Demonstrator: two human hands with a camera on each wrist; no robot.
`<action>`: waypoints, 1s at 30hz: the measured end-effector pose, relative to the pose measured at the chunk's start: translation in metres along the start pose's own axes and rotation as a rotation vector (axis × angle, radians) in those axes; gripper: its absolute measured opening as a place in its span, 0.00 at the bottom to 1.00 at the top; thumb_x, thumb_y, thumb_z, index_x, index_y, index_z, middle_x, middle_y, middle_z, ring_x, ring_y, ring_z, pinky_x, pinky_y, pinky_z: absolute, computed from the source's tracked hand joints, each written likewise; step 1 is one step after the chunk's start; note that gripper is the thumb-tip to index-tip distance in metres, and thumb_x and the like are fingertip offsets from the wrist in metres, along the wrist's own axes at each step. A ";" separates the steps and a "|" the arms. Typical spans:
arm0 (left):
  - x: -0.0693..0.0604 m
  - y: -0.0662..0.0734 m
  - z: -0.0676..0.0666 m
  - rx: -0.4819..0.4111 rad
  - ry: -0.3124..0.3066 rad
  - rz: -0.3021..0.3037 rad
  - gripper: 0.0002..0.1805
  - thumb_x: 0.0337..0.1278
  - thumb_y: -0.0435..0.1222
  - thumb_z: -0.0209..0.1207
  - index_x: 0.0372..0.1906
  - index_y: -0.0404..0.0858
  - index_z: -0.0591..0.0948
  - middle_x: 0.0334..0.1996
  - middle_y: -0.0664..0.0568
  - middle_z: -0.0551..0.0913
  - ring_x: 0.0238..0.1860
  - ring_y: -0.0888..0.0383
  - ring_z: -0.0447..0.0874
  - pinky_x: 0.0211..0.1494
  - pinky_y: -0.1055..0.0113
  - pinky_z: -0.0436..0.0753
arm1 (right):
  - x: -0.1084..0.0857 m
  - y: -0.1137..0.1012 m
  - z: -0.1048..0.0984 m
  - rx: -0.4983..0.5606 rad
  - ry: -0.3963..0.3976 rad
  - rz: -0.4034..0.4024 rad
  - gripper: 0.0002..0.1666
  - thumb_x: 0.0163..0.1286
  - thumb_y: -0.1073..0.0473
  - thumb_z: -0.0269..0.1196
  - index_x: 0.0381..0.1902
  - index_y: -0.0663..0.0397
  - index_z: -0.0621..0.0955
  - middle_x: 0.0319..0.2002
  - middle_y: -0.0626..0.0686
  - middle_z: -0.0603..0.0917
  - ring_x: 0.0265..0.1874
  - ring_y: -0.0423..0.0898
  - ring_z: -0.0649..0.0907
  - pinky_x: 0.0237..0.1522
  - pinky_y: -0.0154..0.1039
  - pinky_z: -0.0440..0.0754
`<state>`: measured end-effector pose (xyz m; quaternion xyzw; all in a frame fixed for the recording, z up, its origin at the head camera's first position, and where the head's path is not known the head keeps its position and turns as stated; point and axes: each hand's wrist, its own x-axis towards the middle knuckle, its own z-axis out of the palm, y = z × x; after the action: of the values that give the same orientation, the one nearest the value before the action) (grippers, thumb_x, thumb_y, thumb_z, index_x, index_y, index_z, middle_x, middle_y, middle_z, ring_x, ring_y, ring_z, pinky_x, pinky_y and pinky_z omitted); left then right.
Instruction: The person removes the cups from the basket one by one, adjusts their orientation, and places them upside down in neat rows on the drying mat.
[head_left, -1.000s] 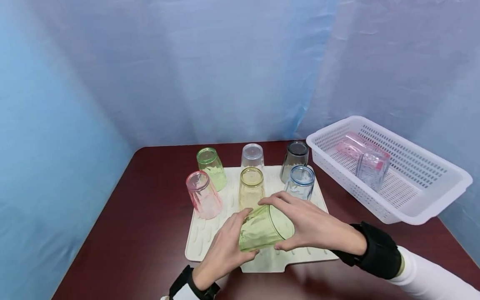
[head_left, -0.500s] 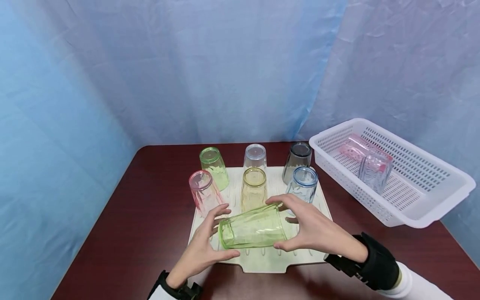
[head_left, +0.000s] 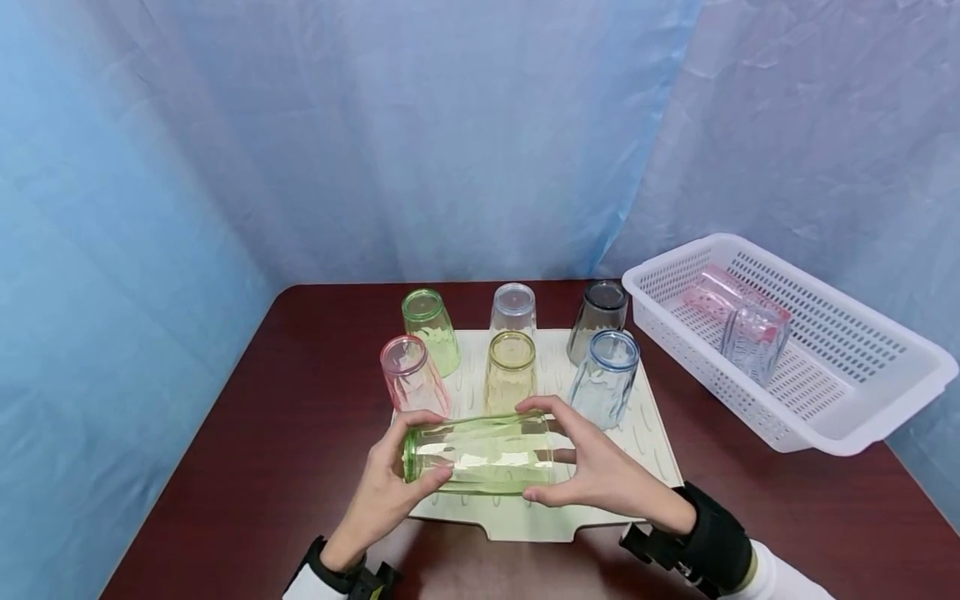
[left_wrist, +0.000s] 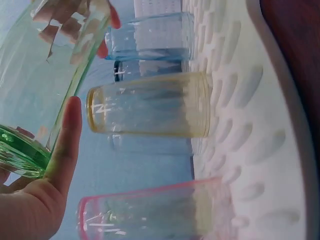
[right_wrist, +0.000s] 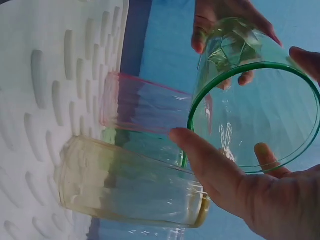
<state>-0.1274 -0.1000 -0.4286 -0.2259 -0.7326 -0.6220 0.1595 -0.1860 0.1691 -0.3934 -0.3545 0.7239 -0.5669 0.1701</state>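
Green tumbler, head view: A pale-green tapered glass tumbler is held on its side above the near edge of a white ribbed board.
Left hand, head view: The thick base end is clamped between thumb and fingers of the left hand.
Right hand, head view: The mouth end is gripped by the right hand, forefinger above, thumb below.
Upturned glasses, head view: Mouths are set down in three pairs, near then far. Toward the board's left edge: a pink fluted glass, a green fluted glass. Midway: a yellow fluted glass, a colourless glass. Toward the right edge: a blue fluted glass, a smoky grey glass.
Basket, head view: A white perforated basket, holding a pink tumbler and a clear faceted tumbler, is placed along the right side of a glossy dark-red desk.
Base, left wrist view: The thumb is laid along the smooth wall, beside thick green glass; oval relief is shown on the board.
Rim, right wrist view: The round green lip is pinched between thumb and fingers.
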 end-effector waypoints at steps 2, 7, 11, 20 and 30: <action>0.002 0.003 -0.006 0.044 -0.005 -0.004 0.31 0.44 0.20 0.68 0.58 0.33 0.72 0.49 0.40 0.77 0.45 0.56 0.79 0.43 0.66 0.81 | 0.000 0.003 0.001 -0.013 -0.002 0.002 0.48 0.53 0.58 0.76 0.67 0.52 0.64 0.64 0.55 0.66 0.62 0.55 0.69 0.56 0.45 0.76; 0.009 0.014 -0.033 0.241 -0.020 -0.012 0.31 0.41 0.26 0.73 0.55 0.37 0.76 0.48 0.48 0.80 0.45 0.56 0.79 0.46 0.70 0.79 | -0.004 0.007 -0.002 -0.043 0.010 0.016 0.49 0.53 0.55 0.76 0.69 0.46 0.63 0.67 0.56 0.65 0.67 0.56 0.65 0.59 0.48 0.72; 0.015 0.025 -0.058 0.478 -0.036 0.021 0.33 0.35 0.32 0.77 0.54 0.42 0.78 0.47 0.57 0.80 0.46 0.60 0.78 0.48 0.76 0.73 | -0.011 0.011 -0.008 -0.062 0.025 0.041 0.47 0.54 0.55 0.75 0.67 0.48 0.64 0.65 0.54 0.66 0.66 0.55 0.66 0.59 0.49 0.72; 0.026 0.031 -0.079 0.743 -0.159 -0.021 0.30 0.33 0.41 0.78 0.49 0.44 0.80 0.41 0.63 0.77 0.35 0.66 0.72 0.36 0.71 0.74 | -0.019 0.020 -0.013 -0.136 0.063 0.062 0.43 0.53 0.53 0.76 0.64 0.48 0.68 0.61 0.51 0.70 0.63 0.55 0.69 0.57 0.51 0.74; 0.032 0.029 -0.071 0.920 -0.314 -0.110 0.31 0.30 0.45 0.78 0.48 0.46 0.82 0.40 0.59 0.77 0.41 0.57 0.77 0.33 0.60 0.77 | -0.024 0.024 -0.015 -0.157 0.075 0.034 0.40 0.57 0.53 0.74 0.64 0.53 0.68 0.60 0.56 0.71 0.62 0.60 0.70 0.56 0.55 0.73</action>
<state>-0.1426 -0.1618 -0.3756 -0.1840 -0.9575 -0.1996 0.0970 -0.1873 0.1991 -0.4153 -0.3330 0.7779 -0.5182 0.1241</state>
